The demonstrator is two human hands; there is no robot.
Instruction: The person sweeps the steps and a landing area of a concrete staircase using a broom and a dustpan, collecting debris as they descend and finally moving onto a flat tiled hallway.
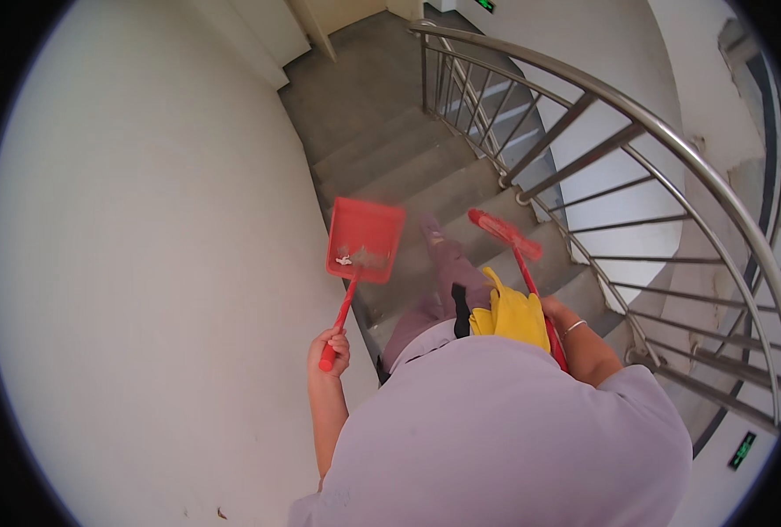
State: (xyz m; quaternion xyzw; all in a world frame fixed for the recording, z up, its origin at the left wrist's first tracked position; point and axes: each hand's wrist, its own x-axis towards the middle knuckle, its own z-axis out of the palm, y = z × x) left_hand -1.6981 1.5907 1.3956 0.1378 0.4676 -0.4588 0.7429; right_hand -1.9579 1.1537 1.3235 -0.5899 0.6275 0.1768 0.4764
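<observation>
Gripped in my left hand [328,352] is the handle of a red dustpan [366,230], held out above the stairs by the wall. Grey dust and a scrap of white litter [344,260] lie in the pan near its handle end. My right hand [554,308] is closed around the red handle of a broom [506,234], partly hidden by yellow cloth and my body. The broom's red bristle head is over the steps on the right, apart from the dustpan. A yellow rubber glove or cloth [512,316] hangs at my waist beside the right hand.
Concrete stairs [390,155] descend ahead to a landing [364,66]. A metal railing [601,99] curves along the right side. The white wall [153,250] runs close on the left. A lit green sign [742,450] is at lower right.
</observation>
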